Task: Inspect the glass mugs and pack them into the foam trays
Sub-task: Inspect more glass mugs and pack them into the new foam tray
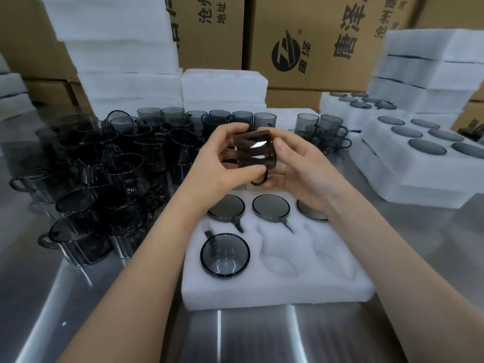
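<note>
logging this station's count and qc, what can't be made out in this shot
Head view only:
- Held mug: its ends are covered by the left hand and right hand; flaws can't be judged.
- Far right mug in the foam tray: partly under the right wrist.
- Loose mugs on the left: dark, blurred, overlapping; uncountable.
- Carton lettering: cut by the top edge.

My right hand [298,174] hides part of one packed mug [309,214] in the foam tray [262,292]; loose mugs [86,163] left of it blur.
</note>
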`<action>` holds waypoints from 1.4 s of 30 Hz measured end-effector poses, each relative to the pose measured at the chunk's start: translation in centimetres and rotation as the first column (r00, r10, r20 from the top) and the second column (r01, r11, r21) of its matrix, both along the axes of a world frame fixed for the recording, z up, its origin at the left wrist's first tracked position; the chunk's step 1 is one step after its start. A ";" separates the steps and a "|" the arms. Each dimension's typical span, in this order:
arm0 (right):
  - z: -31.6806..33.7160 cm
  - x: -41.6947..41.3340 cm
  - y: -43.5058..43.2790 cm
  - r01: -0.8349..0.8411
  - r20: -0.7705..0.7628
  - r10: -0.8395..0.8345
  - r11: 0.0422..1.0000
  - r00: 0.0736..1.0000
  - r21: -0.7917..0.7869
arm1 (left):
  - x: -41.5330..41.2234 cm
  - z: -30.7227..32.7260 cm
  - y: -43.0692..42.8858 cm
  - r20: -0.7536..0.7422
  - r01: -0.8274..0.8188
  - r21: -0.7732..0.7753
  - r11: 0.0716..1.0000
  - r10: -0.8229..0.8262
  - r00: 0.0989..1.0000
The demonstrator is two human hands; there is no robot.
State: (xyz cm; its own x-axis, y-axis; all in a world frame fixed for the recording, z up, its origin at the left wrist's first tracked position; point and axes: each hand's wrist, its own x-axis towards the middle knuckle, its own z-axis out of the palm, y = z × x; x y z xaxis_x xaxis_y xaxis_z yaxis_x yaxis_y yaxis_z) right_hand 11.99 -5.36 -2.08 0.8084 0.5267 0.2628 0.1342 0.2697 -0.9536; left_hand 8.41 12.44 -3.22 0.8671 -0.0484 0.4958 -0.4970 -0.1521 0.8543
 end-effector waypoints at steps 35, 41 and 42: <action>-0.1 -0.3 0.6 0.448 0.276 -0.402 0.885 0.873 -0.126 | -0.2 0.2 -0.5 -0.067 0.052 0.242 0.969 -0.036 0.997; 0.4 -0.4 0.6 0.394 0.109 -0.392 0.919 0.914 0.001 | -0.1 0.0 -0.4 -0.039 0.001 0.125 0.992 0.003 0.999; 0.5 -0.4 0.6 0.382 0.079 -0.381 0.924 0.921 0.007 | -0.1 0.0 -0.4 -0.037 -0.012 0.092 0.996 0.015 0.999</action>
State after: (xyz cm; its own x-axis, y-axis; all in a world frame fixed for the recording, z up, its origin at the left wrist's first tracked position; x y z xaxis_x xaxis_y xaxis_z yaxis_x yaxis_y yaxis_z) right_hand 11.63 -4.78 -1.59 0.9257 0.1851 0.3298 0.2991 0.1755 -0.9380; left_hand 8.34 12.04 -3.21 0.8861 -0.0803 0.4564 -0.4617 -0.2375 0.8546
